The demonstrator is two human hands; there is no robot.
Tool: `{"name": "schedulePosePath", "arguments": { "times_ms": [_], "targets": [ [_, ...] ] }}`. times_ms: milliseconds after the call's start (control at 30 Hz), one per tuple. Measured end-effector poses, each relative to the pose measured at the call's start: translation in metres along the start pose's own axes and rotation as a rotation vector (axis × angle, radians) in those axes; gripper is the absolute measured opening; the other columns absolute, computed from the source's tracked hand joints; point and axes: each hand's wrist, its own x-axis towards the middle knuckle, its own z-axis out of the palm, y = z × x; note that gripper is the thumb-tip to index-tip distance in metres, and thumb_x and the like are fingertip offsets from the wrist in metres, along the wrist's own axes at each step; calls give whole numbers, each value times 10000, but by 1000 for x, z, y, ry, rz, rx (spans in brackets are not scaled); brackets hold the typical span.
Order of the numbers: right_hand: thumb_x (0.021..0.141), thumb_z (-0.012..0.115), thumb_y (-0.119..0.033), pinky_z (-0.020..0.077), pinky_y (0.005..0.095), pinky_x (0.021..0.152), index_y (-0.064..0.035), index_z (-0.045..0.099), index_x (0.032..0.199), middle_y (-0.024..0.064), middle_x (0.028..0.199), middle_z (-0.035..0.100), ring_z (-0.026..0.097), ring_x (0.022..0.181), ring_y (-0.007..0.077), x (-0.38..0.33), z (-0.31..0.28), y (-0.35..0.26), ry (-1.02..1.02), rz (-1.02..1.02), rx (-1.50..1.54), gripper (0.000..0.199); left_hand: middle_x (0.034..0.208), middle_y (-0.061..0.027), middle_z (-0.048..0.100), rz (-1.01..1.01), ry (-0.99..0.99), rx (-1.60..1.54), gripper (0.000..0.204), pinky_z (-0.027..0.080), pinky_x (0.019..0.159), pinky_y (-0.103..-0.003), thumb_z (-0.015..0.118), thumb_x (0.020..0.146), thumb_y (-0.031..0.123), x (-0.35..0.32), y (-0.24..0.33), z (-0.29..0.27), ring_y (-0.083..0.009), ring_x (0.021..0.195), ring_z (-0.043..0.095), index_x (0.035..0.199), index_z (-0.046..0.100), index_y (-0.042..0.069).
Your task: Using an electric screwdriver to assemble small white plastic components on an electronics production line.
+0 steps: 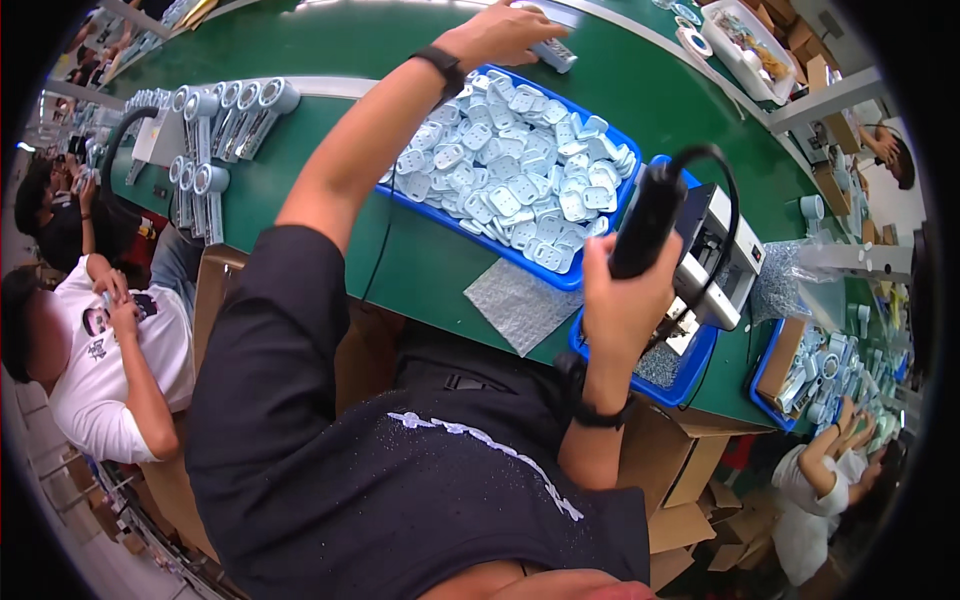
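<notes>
My right hand (628,298) is wrapped round a black electric screwdriver (648,225), held upright with a cord curving from its top. My left hand (500,36) stretches over the far edge of a blue tray (460,222), fingers extended. Beside those fingers lies a pale blue-grey handle-like part (555,56); whether they touch it I cannot tell. Heaped in the tray are many flat, rounded pale plastic pieces (505,192) with small holes. Close to my right hand stands a white and black screw feeder (722,258), beside a smaller blue tray (706,362) of small metal screws (660,366).
A bubble-wrap sheet (522,305) lies at the green table's near edge. Long round-headed parts (240,108) line up at the left. A white bin (750,50) stands far right. Cardboard boxes (685,470) are below. Other people (120,370) work on both sides.
</notes>
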Motion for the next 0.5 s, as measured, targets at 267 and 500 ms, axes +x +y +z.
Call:
{"name": "schedulePosePath", "arguments": {
  "times_ms": [267, 500],
  "targets": [
    [677, 650, -17, 509, 437, 883, -34, 545, 1235, 237, 1034, 681, 652, 995, 441, 77, 47, 48, -107, -138, -441, 568, 984, -123, 706, -597, 351, -312, 230, 529, 822, -406, 719, 882, 191, -145, 72, -125, -324, 927, 668, 1069, 688, 60],
    [652, 679, -34, 522, 442, 797, -6, 558, 1207, 194, 924, 656, 672, 851, 380, 78, 45, 69, -164, -168, -542, 568, 1086, -140, 623, -1471, 249, 496, 387, 452, 946, -468, 709, 845, 204, -333, 116, -145, -376, 1116, 569, 1188, 603, 59]
  ]
}}
